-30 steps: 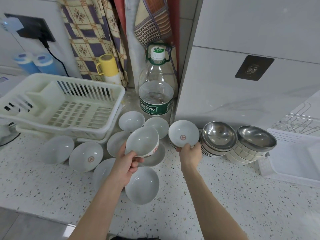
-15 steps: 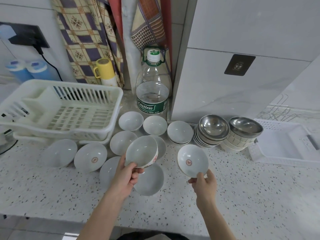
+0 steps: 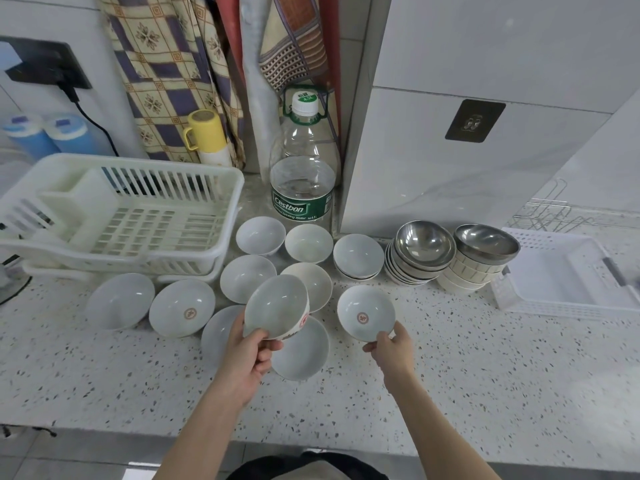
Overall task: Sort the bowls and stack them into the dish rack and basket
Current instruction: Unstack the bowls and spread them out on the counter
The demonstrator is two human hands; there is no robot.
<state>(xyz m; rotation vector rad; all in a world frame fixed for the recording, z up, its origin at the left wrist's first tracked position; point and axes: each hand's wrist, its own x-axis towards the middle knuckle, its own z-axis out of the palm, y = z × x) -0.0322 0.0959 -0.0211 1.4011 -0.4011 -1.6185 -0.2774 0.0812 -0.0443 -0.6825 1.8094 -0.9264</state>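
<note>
My left hand [image 3: 250,355] grips the near rim of a white bowl with red marks [image 3: 277,306], held tilted above the counter. My right hand [image 3: 391,348] pinches the near rim of a smaller white bowl with a red emblem [image 3: 366,312], close to the counter. Several white bowls [image 3: 181,306] lie spread on the speckled counter between the hands and the cream dish rack [image 3: 221,188] at the left. Two stacks topped by steel bowls [image 3: 424,244] stand at the right, beside a white basket [image 3: 519,303].
A large water bottle [image 3: 303,181] stands against the wall behind the bowls, with a yellow cup [image 3: 204,131] to its left. A wire rack [image 3: 547,213] sits behind the basket. The counter's front edge [image 3: 311,441] runs just below my forearms.
My right hand lifted the emblem bowl off the small stack near the steel bowls and drew it toward me, to the right of the left-hand bowl. The left hand stayed nearly still.
</note>
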